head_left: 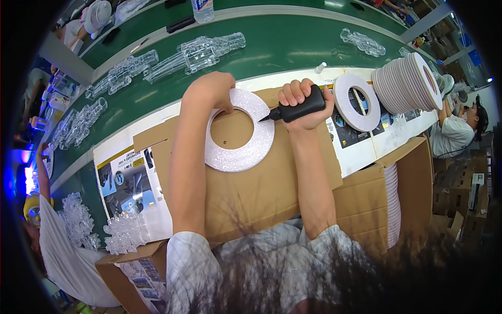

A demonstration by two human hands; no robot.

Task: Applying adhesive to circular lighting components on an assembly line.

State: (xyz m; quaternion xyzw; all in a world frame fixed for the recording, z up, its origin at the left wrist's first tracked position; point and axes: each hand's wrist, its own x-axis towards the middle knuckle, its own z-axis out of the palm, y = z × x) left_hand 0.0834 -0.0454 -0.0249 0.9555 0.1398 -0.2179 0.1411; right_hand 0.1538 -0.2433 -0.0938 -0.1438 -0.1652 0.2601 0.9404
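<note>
A flat white speckled ring (262, 141) lies on a brown cardboard sheet (251, 196) in front of me. My left hand (212, 91) grips its upper left part, fingers curled over the band into the hole. In my right hand (308, 107) is a black squeeze bottle (302, 106), held on its side with the fingers wrapped round it. Its narrow pointed tip reaches the right part of the ring's upper face; whether it touches cannot be told. Any liquid coming out is too small to see.
Right of the sheet lie another white ring (372, 118) and a large stack of rings (402, 86). Clear plastic parts (196, 55) are spread over the green table (293, 42). Open cardboard boxes (361, 193) stand near my right arm. Other people sit at both sides.
</note>
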